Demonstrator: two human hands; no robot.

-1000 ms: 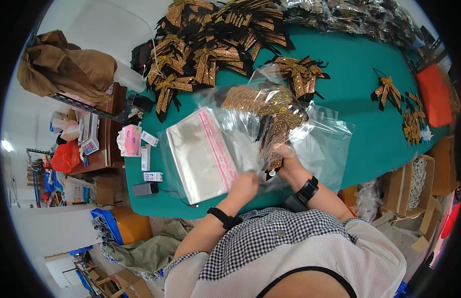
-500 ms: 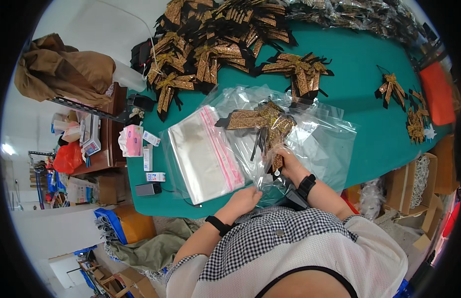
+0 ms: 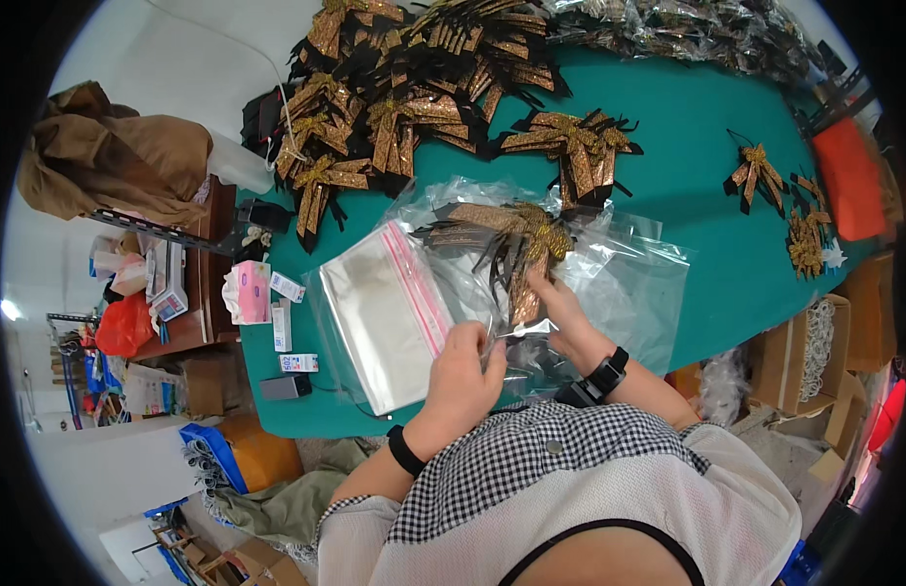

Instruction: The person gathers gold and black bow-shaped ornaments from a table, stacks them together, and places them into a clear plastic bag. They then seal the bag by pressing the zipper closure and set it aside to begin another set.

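A gold glitter bow (image 3: 546,234) with black edging and long tails lies over clear plastic at the middle of the green table. My right hand (image 3: 570,317) is closed on its lower tail, the thumb on top. Around the tails is a clear plastic bag (image 3: 516,359), its film crumpled and shiny. At the bag's near left edge, my left hand (image 3: 463,376) pinches the film between thumb and fingers; the fingertips are partly hidden. Beside that hand, a stack of flat clear bags (image 3: 370,317) with pink strips lies to the left.
Many similar bows (image 3: 404,98) are heaped at the far left, with a smaller group (image 3: 580,151) nearer. Bagged bows (image 3: 687,34) line the back. A pink tissue pack (image 3: 250,293) and small boxes (image 3: 298,363) stand along the left edge. Cardboard boxes (image 3: 814,361) sit at the right.
My left hand has moved up and left along the bag, toward the stack's edge. My right hand has shifted slightly farther up the bow's tail.
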